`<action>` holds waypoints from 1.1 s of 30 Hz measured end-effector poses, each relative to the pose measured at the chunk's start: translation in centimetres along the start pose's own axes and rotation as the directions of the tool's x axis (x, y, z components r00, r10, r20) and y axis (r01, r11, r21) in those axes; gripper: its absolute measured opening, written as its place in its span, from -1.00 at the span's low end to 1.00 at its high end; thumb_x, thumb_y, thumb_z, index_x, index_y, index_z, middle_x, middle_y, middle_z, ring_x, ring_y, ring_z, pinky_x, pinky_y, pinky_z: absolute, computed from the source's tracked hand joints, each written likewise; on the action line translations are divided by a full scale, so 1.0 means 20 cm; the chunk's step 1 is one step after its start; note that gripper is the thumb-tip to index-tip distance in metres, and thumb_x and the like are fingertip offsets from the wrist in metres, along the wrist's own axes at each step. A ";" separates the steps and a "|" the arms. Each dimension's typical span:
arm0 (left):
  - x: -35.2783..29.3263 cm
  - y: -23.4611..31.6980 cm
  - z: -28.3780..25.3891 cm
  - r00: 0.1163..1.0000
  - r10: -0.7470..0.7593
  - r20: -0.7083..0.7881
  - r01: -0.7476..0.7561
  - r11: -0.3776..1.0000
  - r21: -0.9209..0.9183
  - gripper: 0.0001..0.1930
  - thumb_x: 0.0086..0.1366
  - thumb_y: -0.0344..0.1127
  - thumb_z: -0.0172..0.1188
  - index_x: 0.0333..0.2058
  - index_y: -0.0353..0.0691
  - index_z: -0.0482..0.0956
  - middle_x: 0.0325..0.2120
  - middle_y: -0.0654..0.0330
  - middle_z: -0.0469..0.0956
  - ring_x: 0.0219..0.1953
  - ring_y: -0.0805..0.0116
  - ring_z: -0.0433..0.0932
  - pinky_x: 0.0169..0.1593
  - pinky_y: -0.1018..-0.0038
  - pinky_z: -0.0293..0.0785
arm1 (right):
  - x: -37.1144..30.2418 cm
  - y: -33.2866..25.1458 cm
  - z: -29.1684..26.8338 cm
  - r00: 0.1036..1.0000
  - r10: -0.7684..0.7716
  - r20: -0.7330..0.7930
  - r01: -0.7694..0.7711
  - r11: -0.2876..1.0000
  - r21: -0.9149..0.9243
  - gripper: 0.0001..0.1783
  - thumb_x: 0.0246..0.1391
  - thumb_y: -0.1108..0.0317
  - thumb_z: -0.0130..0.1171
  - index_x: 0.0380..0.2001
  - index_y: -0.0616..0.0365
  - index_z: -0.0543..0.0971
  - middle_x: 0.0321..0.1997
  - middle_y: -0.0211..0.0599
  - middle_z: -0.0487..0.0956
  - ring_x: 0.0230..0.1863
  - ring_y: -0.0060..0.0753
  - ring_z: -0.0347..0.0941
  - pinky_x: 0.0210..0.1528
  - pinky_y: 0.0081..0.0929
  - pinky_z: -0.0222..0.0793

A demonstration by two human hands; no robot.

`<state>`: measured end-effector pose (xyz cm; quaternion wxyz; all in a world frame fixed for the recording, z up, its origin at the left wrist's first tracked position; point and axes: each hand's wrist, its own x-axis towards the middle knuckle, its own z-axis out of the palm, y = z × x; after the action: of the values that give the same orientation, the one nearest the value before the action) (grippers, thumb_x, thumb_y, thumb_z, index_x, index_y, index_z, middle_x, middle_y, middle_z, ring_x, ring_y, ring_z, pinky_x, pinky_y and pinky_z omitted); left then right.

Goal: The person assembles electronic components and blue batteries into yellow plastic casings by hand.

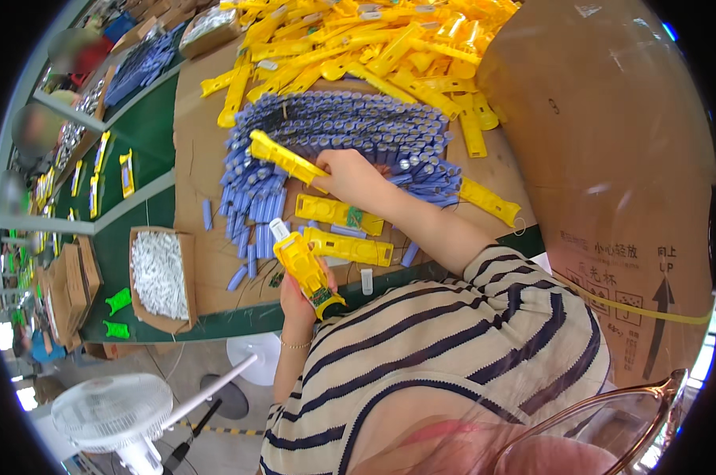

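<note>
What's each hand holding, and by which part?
Left hand: a yellow casing, around its lower half, near the green circuit board. Right hand: another yellow casing, by its right end.

We can make out lettering on the large brown carton (603, 166) by the right edge of the desk (247, 318): dark printed characters (615, 250) in rows across its lower half, framed pictograms (629, 300) below them, a bold upward arrow (656, 338) near its lower right corner with short lettering above, and one small mark (554, 105) higher up.
</note>
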<state>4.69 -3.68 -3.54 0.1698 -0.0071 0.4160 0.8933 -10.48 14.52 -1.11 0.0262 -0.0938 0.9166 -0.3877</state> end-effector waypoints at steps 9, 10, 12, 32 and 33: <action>0.08 0.01 0.01 0.998 -0.022 0.062 0.021 1.000 0.013 -0.40 0.34 0.18 -0.30 0.14 -0.17 0.15 -0.35 0.16 0.37 -0.47 0.35 0.40 -0.39 0.40 0.37 | 0.28 0.23 -0.83 0.852 0.399 -0.340 0.221 0.315 0.923 -0.72 0.07 0.30 0.17 -0.23 0.28 0.49 -0.36 -0.23 0.55 -0.50 -0.48 0.50 -0.47 -0.57 0.48; 0.10 0.01 0.03 0.997 -0.038 0.071 0.037 0.999 0.018 -0.40 0.34 0.18 -0.30 0.14 -0.17 0.15 -0.35 0.16 0.37 -0.47 0.35 0.40 -0.39 0.40 0.37 | 0.37 0.27 -0.91 0.788 0.536 -0.304 0.205 0.237 0.950 -0.71 0.08 0.30 0.15 -0.19 0.29 0.50 -0.32 -0.23 0.57 -0.42 -0.48 0.50 -0.37 -0.56 0.47; 0.11 0.02 0.05 0.996 -0.020 0.086 0.014 0.998 0.069 -0.38 0.33 0.20 -0.29 0.15 -0.17 0.13 -0.35 0.17 0.37 -0.47 0.36 0.40 -0.39 0.40 0.36 | 0.41 0.33 -0.98 0.692 0.679 -0.243 0.198 0.145 0.969 -0.69 0.10 0.30 0.13 -0.16 0.31 0.50 -0.27 -0.24 0.58 -0.34 -0.48 0.51 -0.26 -0.54 0.46; 0.14 0.08 0.01 0.999 -0.028 -0.028 0.028 1.000 0.006 -0.58 0.37 -0.04 -0.29 0.04 -0.19 0.22 -0.41 0.11 0.42 -0.47 0.30 0.45 -0.37 0.42 0.40 | -0.80 0.49 -0.94 0.815 0.580 0.013 -0.506 0.722 -0.472 -0.57 -0.19 0.47 0.20 -0.14 0.25 0.47 -0.22 -0.09 0.55 -0.17 -0.08 0.49 -0.11 -0.33 0.39; 0.14 0.07 0.02 1.000 -0.020 -0.019 0.020 1.000 0.003 -0.58 0.37 -0.04 -0.29 0.04 -0.19 0.22 -0.41 0.11 0.42 -0.47 0.30 0.45 -0.37 0.42 0.40 | -0.76 0.46 -0.98 0.877 0.472 -0.090 -0.479 0.847 -0.229 -0.60 -0.14 0.42 0.20 -0.15 0.27 0.46 -0.30 -0.14 0.56 -0.26 -0.17 0.51 -0.21 -0.36 0.41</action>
<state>1.71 -3.40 -2.61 0.1749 -0.0196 0.4190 0.8908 0.76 37.58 5.62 0.0956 0.1393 0.9522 -0.2546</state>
